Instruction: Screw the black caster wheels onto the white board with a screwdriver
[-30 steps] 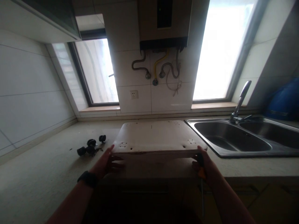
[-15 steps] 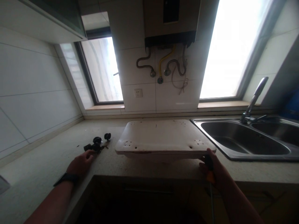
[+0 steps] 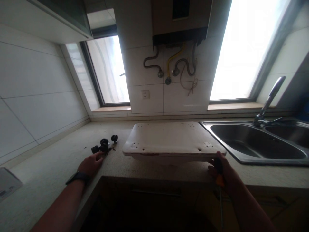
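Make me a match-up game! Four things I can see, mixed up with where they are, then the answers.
1. screwdriver
2. black wheels
3. white board
4. tap

A. by the left hand
B. at the back of the sink
C. in the right hand
D. on the counter, next to the sink

Pairs: 1-C, 2-A, 3-D, 4-B

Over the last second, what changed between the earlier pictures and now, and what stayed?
The left hand has let go of the white panel and moved left to the black wheels, touching or nearly touching them. The view swung left, bringing a pale box into sight. The right hand still holds the screwdriver at the panel's near right corner; panel and wheels seem unmoved.
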A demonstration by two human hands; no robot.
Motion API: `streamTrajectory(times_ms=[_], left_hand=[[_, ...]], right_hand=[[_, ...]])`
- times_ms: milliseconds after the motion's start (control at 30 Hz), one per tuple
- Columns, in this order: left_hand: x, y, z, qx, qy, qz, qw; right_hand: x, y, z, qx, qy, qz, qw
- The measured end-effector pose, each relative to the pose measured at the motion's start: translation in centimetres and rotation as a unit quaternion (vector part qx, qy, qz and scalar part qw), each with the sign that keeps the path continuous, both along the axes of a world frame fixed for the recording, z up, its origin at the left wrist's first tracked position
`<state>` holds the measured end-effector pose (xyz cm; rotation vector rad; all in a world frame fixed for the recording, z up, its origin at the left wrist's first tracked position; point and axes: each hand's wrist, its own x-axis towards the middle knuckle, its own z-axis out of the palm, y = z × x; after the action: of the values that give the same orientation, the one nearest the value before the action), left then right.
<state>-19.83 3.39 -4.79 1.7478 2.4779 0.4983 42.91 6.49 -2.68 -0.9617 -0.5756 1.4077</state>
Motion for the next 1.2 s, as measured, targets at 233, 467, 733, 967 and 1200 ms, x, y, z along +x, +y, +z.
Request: streamTrajectory(times_ms=[233, 467, 733, 967, 1200], left_hand=[[0.0, 0.0, 0.1, 0.002, -0.006, -0.013, 1.0], [0.0, 0.0, 0.1, 0.012, -0.014, -0.014, 1.0], [0.4, 0.3, 0.3, 0.009, -0.009, 0.0, 1.0], [1.3, 1.0, 0.2, 0.01, 0.011, 0.015, 1.0], [1.6, 1.4, 0.2, 0.018, 0.019, 0.029, 0.999]], right_hand=[[0.0, 0.0, -0.1, -0.003, 0.001, -0.011, 1.0], [0.1, 0.1, -0.2, -0.001, -0.012, -0.011, 1.0], [0.2, 0.2, -0.4, 0.008, -0.003, -0.016, 1.0], [0.3, 0.4, -0.7, 0.003, -0.005, -0.027, 1.0], [-0.2, 0.0, 0.0, 0.009, -0.006, -0.035, 0.999]])
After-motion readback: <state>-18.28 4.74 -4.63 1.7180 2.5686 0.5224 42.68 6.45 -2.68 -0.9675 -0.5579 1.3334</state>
